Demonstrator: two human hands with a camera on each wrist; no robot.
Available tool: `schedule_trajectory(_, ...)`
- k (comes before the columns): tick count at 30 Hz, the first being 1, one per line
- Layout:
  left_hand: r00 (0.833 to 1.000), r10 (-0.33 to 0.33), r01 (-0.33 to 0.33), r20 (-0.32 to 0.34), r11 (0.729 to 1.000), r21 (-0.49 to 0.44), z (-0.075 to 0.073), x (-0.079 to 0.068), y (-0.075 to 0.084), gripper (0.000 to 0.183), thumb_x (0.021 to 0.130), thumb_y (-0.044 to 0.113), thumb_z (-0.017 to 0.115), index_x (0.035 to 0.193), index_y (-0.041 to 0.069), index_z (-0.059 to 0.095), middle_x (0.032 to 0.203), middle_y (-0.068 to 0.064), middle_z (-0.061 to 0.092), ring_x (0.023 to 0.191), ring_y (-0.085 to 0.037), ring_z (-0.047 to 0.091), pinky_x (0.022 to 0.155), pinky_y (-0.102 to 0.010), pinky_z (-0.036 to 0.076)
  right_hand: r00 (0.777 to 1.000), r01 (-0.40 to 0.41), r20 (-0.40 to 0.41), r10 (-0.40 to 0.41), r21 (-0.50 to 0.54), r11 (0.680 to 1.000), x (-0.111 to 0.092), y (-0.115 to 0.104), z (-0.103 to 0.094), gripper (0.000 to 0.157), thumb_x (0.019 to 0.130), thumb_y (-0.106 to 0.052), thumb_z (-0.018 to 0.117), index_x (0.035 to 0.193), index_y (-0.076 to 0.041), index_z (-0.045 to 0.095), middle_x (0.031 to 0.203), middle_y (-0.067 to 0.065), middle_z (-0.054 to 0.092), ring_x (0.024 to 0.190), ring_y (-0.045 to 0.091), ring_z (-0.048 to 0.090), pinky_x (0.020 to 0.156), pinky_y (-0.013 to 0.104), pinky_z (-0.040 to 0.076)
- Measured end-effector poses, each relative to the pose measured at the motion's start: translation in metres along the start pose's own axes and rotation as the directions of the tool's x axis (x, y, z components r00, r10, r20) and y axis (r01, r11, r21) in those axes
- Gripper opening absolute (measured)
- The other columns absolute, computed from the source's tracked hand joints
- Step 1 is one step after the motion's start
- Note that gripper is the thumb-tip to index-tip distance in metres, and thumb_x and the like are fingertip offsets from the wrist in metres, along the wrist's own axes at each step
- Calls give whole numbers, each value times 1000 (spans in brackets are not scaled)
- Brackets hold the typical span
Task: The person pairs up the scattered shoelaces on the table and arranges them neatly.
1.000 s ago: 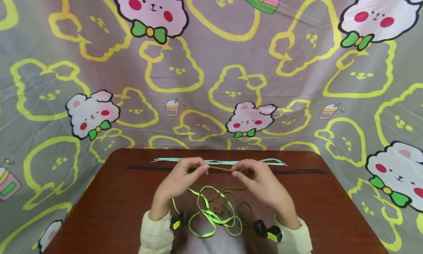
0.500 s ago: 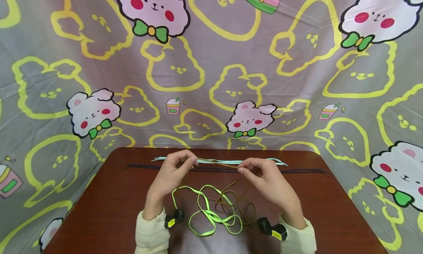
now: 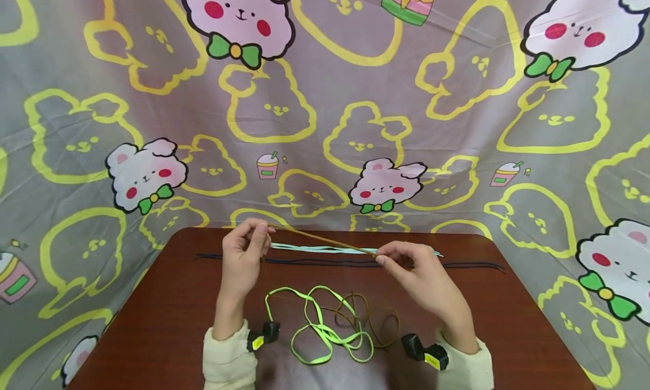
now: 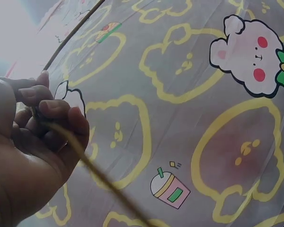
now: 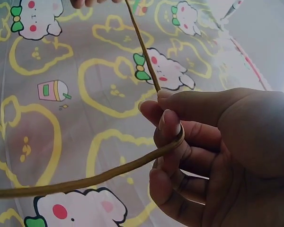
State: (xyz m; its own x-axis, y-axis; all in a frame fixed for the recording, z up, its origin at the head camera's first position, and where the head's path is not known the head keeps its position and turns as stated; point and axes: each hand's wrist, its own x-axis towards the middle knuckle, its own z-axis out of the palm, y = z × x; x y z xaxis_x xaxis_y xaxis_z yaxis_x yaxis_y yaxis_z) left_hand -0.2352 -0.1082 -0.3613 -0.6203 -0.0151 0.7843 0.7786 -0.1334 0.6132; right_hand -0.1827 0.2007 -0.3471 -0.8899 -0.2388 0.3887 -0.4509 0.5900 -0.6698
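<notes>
A thin brown shoelace (image 3: pixel 325 240) is stretched between both hands above the table, slanting down from left to right. My left hand (image 3: pixel 241 255) pinches it at the upper end, and a length trails from the fingers in the left wrist view. Lower down, my right hand (image 3: pixel 424 274) pinches the lace between thumb and fingers; in the right wrist view the brown lace (image 5: pixel 99 178) also loops round a finger. More of this lace lies in loose curls on the table, beside and partly under a tangled neon green shoelace (image 3: pixel 319 327).
Light blue laces (image 3: pixel 315 249) lie straight along the back of the dark red-brown table (image 3: pixel 167 322). In front of them runs a pair of dark navy laces (image 3: pixel 472 263). A patterned cloth (image 3: pixel 325 96) hangs behind the table.
My left hand has moved left and up, and my right hand slightly right, so a longer span of brown lace is drawn between them. The brown curls on the table have shifted.
</notes>
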Motion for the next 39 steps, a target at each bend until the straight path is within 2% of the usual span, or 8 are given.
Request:
schedule_trajectory(6,999,3,-4,-43,1000,-19,-3,0,1,18,94,-8,44,82,-17,54,53,-5,40,47,-17,37,51,-25,40,1000,-14,-20,14,-16,1000,0,2,-3,7,89,-14,64,93,-19,67,76,-9,64,66,11,55,58,27,45)
schedule_trajectory(11,998,1,-3,-64,999,-40,-4,0,2,19,94,-7,44,79,-16,53,53,-9,39,48,-17,39,49,-25,37,1000,-10,-25,9,-17,1000,0,5,-5,4,90,-23,63,91,-24,67,74,-11,62,66,10,54,58,27,44)
schedule_trajectory(18,996,19,-26,-93,997,-77,-8,0,1,20,94,-7,43,80,-7,57,52,-8,37,47,-20,36,47,-26,36,999,-3,-34,3,-15,1000,-1,7,-7,4,89,-28,63,90,-28,67,75,-11,63,64,11,55,54,26,44)
schedule_trajectory(25,991,32,-45,-133,994,-98,-15,0,0,21,96,-5,42,83,-21,50,50,-9,35,47,-17,36,51,-24,39,998,-25,-50,24,-15,1000,-3,13,-13,6,90,-28,62,92,-25,67,76,-8,62,68,15,56,59,26,46)
schedule_trajectory(30,987,32,-48,-160,994,-100,-22,0,0,19,96,-3,42,84,-12,55,50,-5,36,46,-15,36,52,-26,40,996,-40,-76,37,-34,999,-4,12,-18,6,90,-22,62,93,-22,68,74,-7,61,66,15,55,58,25,45)
schedule_trajectory(32,986,19,-34,-164,995,-90,-24,0,0,20,97,-1,42,86,-10,56,49,-5,35,46,-14,35,52,-27,39,996,-44,-85,41,-33,998,-5,6,-20,6,90,-17,62,93,-18,68,75,-5,61,66,15,55,59,25,46)
schedule_trajectory(35,987,-40,35,-152,999,-41,-28,-2,0,21,98,4,42,89,-7,56,50,-5,34,47,-15,35,53,-28,39,995,-41,-91,39,-18,999,-5,-1,-24,8,90,-12,61,95,-12,68,78,-3,63,68,17,57,61,26,47)
schedule_trajectory(39,983,-144,148,-110,988,30,-28,-2,-1,21,100,11,39,95,-2,56,53,-6,34,50,-19,36,56,-29,40,993,-36,-114,32,-38,999,-3,10,-25,10,92,-20,60,96,-15,68,77,-5,63,67,12,56,60,25,46)
